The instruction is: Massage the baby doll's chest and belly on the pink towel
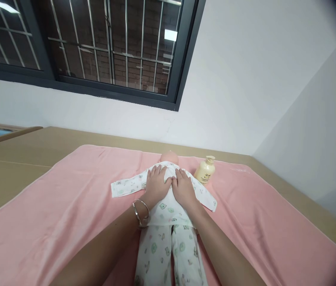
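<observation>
- Fingers of my left hand (156,183) lie flat and slightly spread on the doll's (168,206) chest, palm down, gripping nothing.
- Fingers of my right hand (183,186) rest the same way just beside them, thumbs nearly touching at the middle of the chest.
- A silver bangle (141,212) sits on my left wrist.
- The doll lies on its back on a pink towel (66,206), head away from me, legs toward me, dressed in a white printed suit with sleeves spread sideways.
- A cream pump bottle (205,171) stands upright on the towel, near the doll's head, right of it.
- The towel covers a tan worktop (22,159) under a barred window (111,47).
</observation>
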`<state>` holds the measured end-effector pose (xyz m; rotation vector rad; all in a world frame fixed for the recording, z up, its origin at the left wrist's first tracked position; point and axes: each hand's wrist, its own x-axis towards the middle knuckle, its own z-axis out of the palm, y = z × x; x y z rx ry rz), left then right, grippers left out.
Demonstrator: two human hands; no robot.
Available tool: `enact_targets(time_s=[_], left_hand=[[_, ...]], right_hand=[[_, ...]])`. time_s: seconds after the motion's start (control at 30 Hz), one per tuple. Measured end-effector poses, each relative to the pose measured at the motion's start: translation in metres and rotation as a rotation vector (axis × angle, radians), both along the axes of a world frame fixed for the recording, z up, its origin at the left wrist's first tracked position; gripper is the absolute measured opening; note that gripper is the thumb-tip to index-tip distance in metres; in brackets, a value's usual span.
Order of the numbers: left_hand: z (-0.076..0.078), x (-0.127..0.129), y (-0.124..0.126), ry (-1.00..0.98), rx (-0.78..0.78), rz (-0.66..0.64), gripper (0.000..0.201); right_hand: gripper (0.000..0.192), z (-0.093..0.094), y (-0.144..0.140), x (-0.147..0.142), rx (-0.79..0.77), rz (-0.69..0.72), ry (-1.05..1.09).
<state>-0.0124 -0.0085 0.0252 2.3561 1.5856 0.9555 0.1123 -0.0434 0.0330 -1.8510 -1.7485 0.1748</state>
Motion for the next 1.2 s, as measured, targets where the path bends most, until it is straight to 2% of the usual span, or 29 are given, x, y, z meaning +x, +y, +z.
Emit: enact_targets(time_s=[0.17, 0.3, 0.4, 0.57, 0.63, 0.77, 0.97, 1.13, 1.2], left_hand=[[0.003, 0.001, -0.008, 0.025, 0.030, 0.045, 0.050], [0.003, 0.002, -0.011, 0.020, 0.045, 0.131, 0.050], [0.002, 0.003, -0.012, 0.028, 0.040, 0.152, 0.048], [0.001, 0.002, -0.012, 0.040, 0.063, 0.161, 0.045], [0.001, 0.001, -0.012, 0.046, 0.108, 0.154, 0.045], [0.002, 0.000, -0.013, 0.048, 0.187, 0.110, 0.045], [0.001, 0.000, -0.009, 0.023, 0.145, 0.066, 0.045], [-0.001, -0.001, -0.007, -0.010, 0.147, 0.046, 0.045], [0.001, -0.001, -0.007, -0.040, 0.146, 0.039, 0.045]], right_hand=[[0.053, 0.004, 0.002, 0.011, -0.003, 0.043, 0.037], [0.049, 0.015, -0.004, 0.011, 0.143, 0.031, -0.009], [0.046, 0.016, -0.006, 0.008, 0.221, 0.056, 0.016], [0.046, 0.006, -0.001, 0.005, 0.130, 0.100, -0.014], [0.046, 0.006, -0.001, 0.005, 0.132, 0.104, -0.015], [0.046, 0.010, -0.004, 0.003, 0.233, 0.094, 0.005], [0.046, 0.008, -0.004, 0.002, 0.132, 0.151, -0.011], [0.053, 0.015, -0.006, 0.006, 0.288, 0.054, 0.075], [0.054, 0.012, -0.006, 0.004, 0.301, 0.057, 0.077]])
